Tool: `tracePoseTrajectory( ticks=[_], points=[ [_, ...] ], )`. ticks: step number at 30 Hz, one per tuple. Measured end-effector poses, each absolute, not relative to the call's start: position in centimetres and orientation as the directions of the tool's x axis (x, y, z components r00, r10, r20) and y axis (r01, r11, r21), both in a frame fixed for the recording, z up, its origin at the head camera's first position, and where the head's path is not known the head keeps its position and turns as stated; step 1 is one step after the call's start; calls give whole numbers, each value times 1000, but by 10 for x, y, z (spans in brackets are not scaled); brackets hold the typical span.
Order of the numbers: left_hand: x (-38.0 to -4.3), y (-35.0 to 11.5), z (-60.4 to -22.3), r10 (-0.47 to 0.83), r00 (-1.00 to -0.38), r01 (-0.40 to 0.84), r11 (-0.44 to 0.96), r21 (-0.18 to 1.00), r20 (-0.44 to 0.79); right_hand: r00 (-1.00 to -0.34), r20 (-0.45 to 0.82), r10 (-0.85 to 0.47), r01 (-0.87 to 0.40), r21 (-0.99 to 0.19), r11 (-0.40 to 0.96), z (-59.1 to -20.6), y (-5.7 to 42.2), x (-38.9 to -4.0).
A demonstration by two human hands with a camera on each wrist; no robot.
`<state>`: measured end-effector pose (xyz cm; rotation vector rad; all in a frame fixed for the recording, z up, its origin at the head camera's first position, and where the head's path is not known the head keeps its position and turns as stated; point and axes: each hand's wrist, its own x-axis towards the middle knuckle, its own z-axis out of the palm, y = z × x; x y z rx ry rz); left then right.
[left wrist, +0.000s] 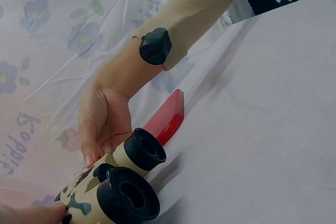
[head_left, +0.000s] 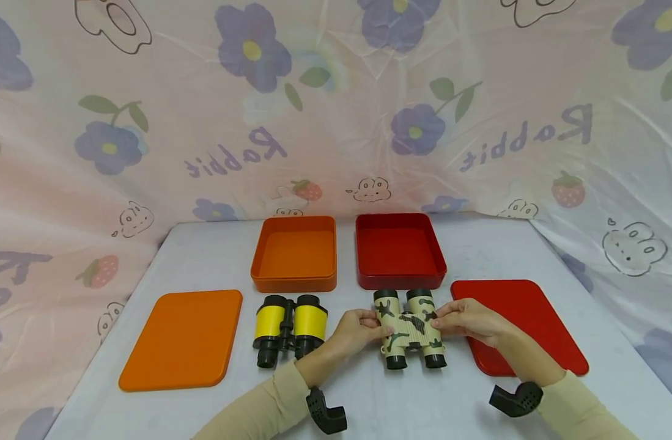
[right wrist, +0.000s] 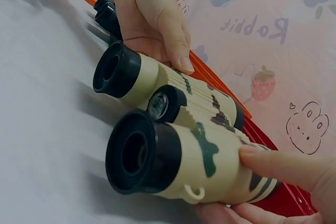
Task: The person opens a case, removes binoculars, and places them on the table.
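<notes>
Both hands hold a pair of camouflage binoculars (head_left: 411,330) in front of the red box (head_left: 402,282). My left hand (head_left: 356,330) grips the left barrel, its thumb on top. On the other side, my right hand (head_left: 470,321) pinches the right barrel between thumb and fingers. The black eyecups (right wrist: 131,153) point toward the near edge, and a small compass (right wrist: 158,104) shows between them in the right wrist view. Yellow and black binoculars (head_left: 269,324) stand left of the left hand, partly hidden by its wrist.
An open orange box (head_left: 294,285) stands at the back beside the red one. At the left lies a flat orange lid (head_left: 181,342); a red lid (head_left: 534,330) lies at the right, partly under the right forearm. A patterned cloth (head_left: 336,122) hangs behind the white table (head_left: 413,403).
</notes>
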<state>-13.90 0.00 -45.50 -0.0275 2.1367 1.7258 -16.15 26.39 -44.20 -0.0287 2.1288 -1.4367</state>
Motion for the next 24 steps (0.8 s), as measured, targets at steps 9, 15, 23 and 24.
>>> tracePoseTrajectory(
  ticks=[9,15,23,24],
  points=[
    [-143,2,-454,214,-925,-259,254,932,-315,-838,-433,-332,279,-863,422,-442,265,-163],
    [-144,5,-453,215,-917,-283,239,929,-335,-831,-445,-333,286,-856,431,-442,266,-164],
    [-145,8,-455,214,-919,-281,229,932,-330,-825,-446,-345,285,-858,428,-441,268,-165],
    [-145,9,-456,214,-921,-278,226,934,-326,-824,-446,-350,284,-859,426,-441,269,-165]
  ],
)
